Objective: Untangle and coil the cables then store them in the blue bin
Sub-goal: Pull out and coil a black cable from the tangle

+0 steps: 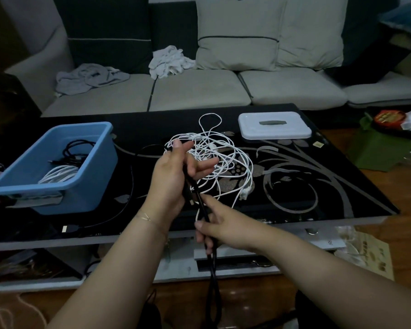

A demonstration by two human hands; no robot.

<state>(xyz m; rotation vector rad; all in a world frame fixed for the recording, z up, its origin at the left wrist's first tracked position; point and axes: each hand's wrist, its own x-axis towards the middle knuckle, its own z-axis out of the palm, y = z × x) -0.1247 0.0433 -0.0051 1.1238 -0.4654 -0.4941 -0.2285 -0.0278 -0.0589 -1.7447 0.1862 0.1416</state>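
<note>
Black cable (211,264) in both hands (223,227).

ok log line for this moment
hands: left and right grip black cable | white tangle on table | blue bin holds coils

A single head-worn view looks forward and down, close over the black table (318,186), with a sofa (199,89) at twelve o'clock.
</note>
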